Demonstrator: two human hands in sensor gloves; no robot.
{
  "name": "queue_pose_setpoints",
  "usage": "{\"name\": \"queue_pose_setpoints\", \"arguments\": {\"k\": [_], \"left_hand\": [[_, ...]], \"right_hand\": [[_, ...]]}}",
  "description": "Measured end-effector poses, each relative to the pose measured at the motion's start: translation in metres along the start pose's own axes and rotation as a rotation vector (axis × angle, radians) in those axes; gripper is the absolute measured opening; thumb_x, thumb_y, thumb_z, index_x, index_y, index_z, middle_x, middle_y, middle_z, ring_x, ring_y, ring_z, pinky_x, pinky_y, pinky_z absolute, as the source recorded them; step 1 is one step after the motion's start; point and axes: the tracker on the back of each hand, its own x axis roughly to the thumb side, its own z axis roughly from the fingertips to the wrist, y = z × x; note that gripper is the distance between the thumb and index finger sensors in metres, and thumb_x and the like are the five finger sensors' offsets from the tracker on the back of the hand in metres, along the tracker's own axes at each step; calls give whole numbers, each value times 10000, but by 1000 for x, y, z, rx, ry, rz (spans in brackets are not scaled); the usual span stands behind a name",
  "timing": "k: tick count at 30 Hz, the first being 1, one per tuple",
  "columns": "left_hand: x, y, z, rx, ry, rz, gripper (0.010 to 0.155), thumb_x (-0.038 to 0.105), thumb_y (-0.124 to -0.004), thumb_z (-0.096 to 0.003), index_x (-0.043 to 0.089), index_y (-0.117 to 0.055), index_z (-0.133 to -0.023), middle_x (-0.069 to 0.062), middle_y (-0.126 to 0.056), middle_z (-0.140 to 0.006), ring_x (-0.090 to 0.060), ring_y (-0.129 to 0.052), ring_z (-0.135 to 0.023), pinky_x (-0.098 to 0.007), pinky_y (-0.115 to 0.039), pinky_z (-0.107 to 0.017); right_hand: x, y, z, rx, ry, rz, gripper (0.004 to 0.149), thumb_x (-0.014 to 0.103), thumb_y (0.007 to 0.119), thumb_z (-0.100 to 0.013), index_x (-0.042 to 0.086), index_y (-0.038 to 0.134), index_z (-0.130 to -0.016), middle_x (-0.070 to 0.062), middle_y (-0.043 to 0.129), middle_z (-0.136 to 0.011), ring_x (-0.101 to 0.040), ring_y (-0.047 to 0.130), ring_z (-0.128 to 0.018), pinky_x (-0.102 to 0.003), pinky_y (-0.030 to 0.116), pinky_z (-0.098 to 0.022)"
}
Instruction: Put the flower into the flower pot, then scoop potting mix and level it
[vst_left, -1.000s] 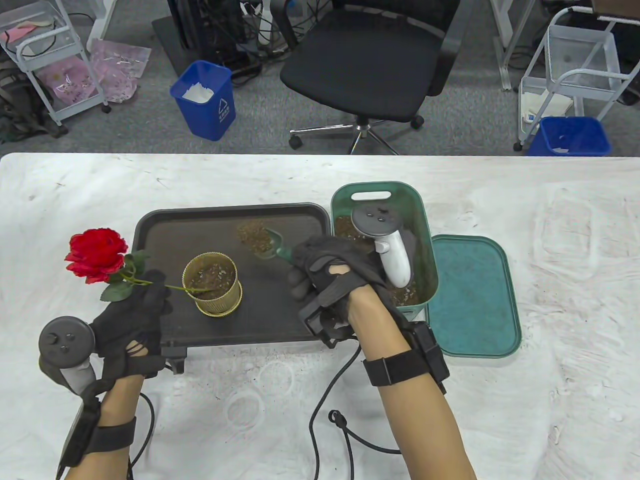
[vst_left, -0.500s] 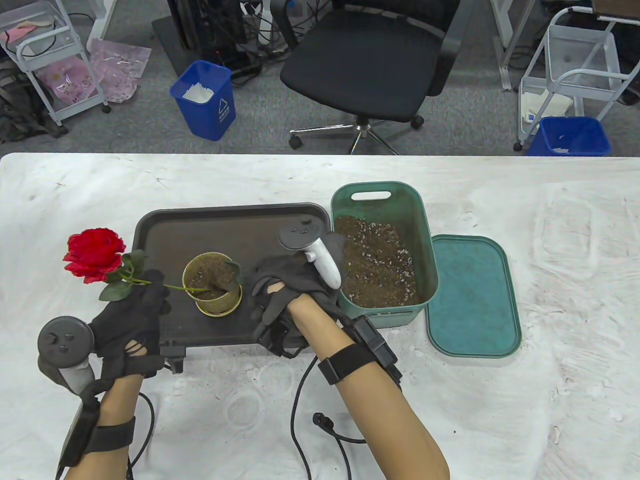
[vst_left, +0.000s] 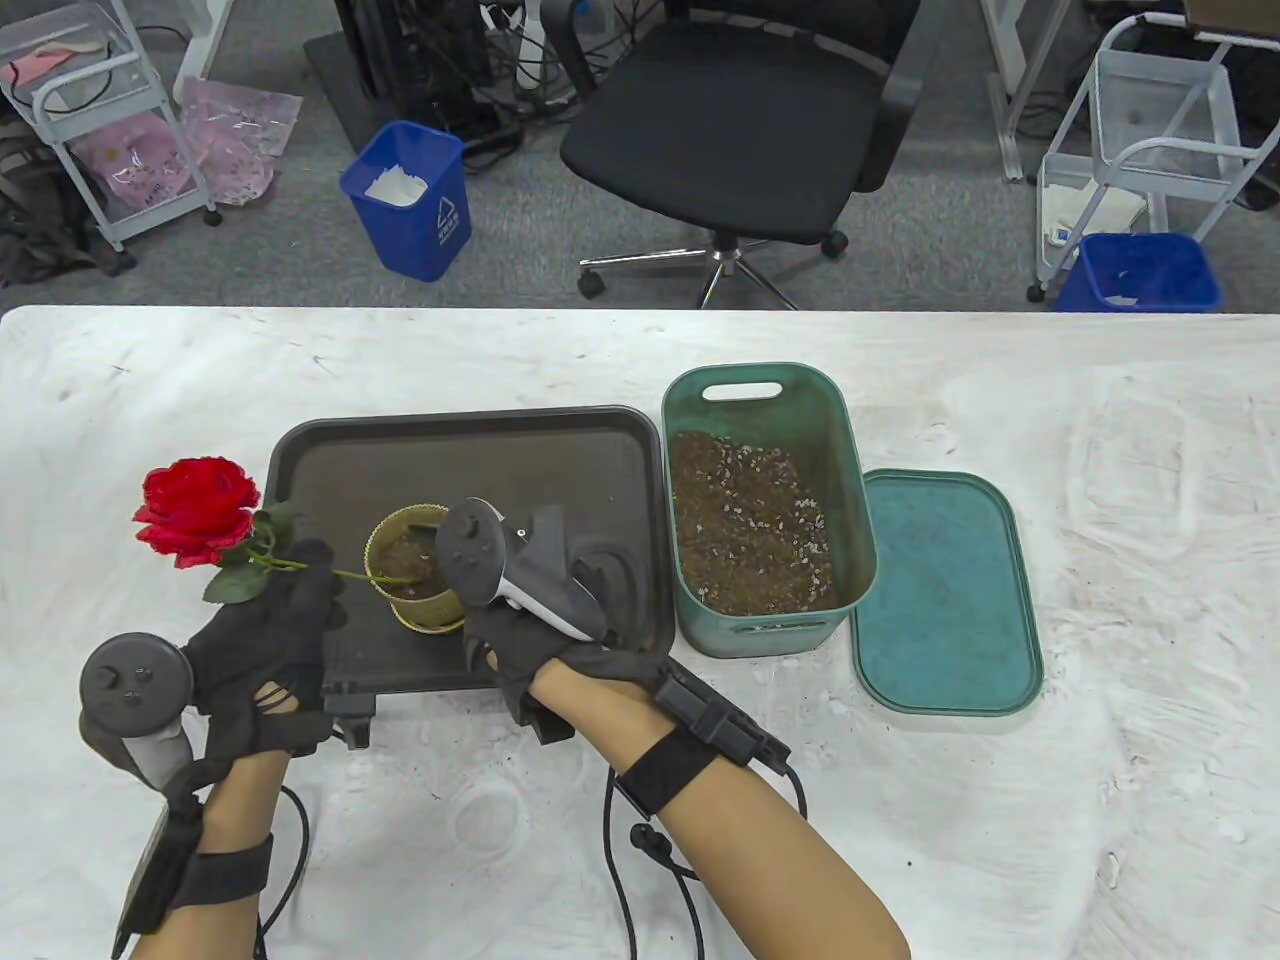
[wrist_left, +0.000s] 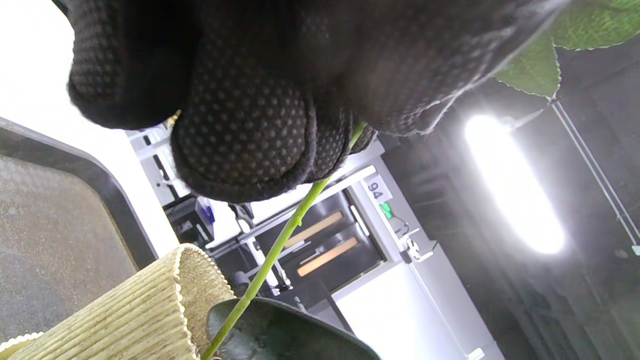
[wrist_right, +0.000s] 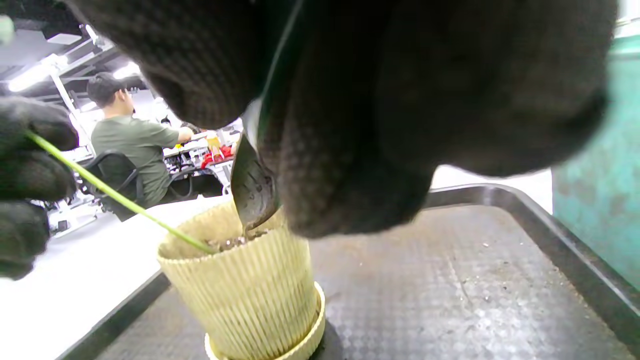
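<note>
A red rose (vst_left: 195, 510) leans left, its green stem (vst_left: 345, 575) running into the yellow ribbed pot (vst_left: 400, 540) on the dark tray (vst_left: 480, 440). My left hand (vst_left: 300, 585) pinches the stem (wrist_left: 280, 245) just left of the pot (wrist_left: 125, 310). My right hand (vst_left: 495, 640) hovers at the pot's right side, its tracker covering part of the rim. The right wrist view shows this hand gripping the dark green scoop (wrist_right: 252, 192), blade tipped down into the pot (wrist_right: 250, 290), touching the mix beside the stem (wrist_right: 115, 197).
A green bin (vst_left: 760, 375) filled with potting mix stands right of the tray, and its lid (vst_left: 945, 590) lies flat further right. Glove cables trail over the white table near its front edge. An office chair and blue waste bins stand on the floor beyond.
My right hand has carried the scoop left from the green bin across the tray to the pot and tipped it in. The left hand and rose have barely moved.
</note>
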Motion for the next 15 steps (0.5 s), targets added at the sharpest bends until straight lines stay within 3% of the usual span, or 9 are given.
{"name": "queue_pose_setpoints", "arguments": {"k": [8, 15], "left_hand": [[2, -3, 1, -13, -13, 3, 432, 427, -898, -409, 209, -944, -780, -26, -1024, -664, -174, -1126, -345, -375, -945, -355], [3, -4, 2, -16, -19, -3, 430, 428, -898, -409, 211, -945, -778, -24, -1025, -662, -174, -1127, -344, -375, -945, -354]], "right_hand": [[-30, -46, 20, -130, 67, -96, 521, 333, 834, -390, 69, 782, -836, -133, 1014, -564, -269, 1092, -218, -355, 957, -79], [-88, -100, 34, -279, 240, -146, 519, 332, 836, -391, 69, 789, -835, -139, 1016, -562, -275, 1094, -217, -358, 958, -78]]}}
